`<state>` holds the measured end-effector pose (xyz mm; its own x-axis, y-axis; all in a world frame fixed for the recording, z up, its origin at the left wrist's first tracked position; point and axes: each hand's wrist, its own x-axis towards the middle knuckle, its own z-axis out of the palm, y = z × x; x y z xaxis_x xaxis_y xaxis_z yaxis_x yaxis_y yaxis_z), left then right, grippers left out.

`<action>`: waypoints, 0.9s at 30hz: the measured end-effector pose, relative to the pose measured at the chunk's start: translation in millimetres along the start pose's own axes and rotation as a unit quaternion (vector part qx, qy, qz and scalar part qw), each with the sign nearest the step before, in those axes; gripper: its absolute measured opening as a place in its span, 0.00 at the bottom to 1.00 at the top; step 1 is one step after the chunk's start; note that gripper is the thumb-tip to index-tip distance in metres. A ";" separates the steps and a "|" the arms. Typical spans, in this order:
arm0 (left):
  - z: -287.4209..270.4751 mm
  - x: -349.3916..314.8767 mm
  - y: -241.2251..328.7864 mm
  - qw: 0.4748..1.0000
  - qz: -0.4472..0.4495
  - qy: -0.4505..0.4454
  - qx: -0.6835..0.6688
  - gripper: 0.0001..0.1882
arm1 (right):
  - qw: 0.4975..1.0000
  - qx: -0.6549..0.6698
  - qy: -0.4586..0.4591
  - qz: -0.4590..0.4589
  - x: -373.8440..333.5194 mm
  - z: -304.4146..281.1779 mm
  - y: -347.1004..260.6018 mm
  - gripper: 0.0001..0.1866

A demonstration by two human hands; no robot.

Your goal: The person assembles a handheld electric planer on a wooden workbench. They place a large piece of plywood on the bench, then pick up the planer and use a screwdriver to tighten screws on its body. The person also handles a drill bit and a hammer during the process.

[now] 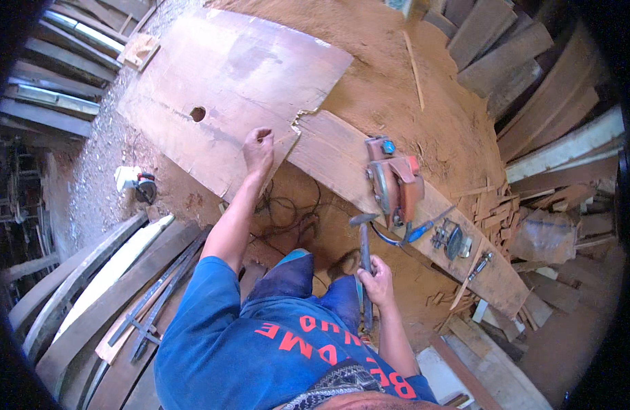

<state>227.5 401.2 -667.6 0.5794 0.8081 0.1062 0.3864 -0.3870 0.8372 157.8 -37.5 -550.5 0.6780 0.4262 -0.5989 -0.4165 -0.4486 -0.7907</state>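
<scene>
My right hand (pixel 378 281) is wrapped round the handle of a hammer (pixel 365 251), held upright in front of my right thigh with its metal head at the top. My left hand (pixel 259 149) is closed, its fingers curled together over the near right part of a wide wooden panel (pixel 253 68). Whatever it may pinch is too small to make out. The panel has a round dark hole and a jagged, broken notch at its right edge. Beside it, a long plank (pixel 335 147) runs off to the lower right.
On the plank stand a red and grey power tool (pixel 395 181), a blue-handled tool (pixel 421 231) and a grinder-like tool (pixel 452 240). A black cable (pixel 284 212) coils below. Curved timbers (pixel 103 273) and clamps (pixel 147 321) lie left. Boards (pixel 506 55) lean at the far right; sawdust covers the ground.
</scene>
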 end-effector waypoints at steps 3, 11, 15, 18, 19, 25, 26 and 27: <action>25.3 9.3 -7.7 0.998 -0.016 0.003 -0.054 0.09 | 0.999 -0.003 0.033 -0.011 23.2 15.0 -29.5 0.09; 37.2 13.3 -8.9 0.996 -0.019 -0.011 -0.089 0.16 | 0.983 -0.110 0.065 -0.131 123.1 37.6 -92.2 0.09; 39.1 11.5 -7.9 0.997 0.003 -0.018 -0.069 0.17 | 0.988 -0.109 0.043 -0.098 154.8 54.6 -135.4 0.15; 40.1 12.5 -10.0 0.997 0.007 -0.016 -0.069 0.17 | 0.984 -0.119 0.033 -0.126 175.5 62.2 -138.7 0.16; 39.9 14.4 -9.5 0.997 -0.006 -0.013 -0.072 0.18 | 0.981 -0.132 0.040 -0.139 179.2 66.1 -143.6 0.16; 40.7 13.4 -11.2 0.997 -0.010 -0.008 -0.073 0.18 | 0.965 -0.191 0.028 -0.176 196.0 82.0 -155.7 0.18; 41.8 13.1 -13.9 0.998 -0.004 -0.004 -0.064 0.18 | 0.955 -0.207 0.029 -0.211 199.1 86.1 -160.0 0.19; 41.7 12.8 -13.6 0.998 0.002 -0.004 -0.057 0.18 | 0.943 -0.224 0.031 -0.245 201.9 89.0 -162.7 0.20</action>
<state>259.6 398.3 -700.0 0.5873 0.8024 0.1064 0.2992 -0.3374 0.8926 308.5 191.5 -554.0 0.7622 0.6284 -0.1552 0.2453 -0.5023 -0.8292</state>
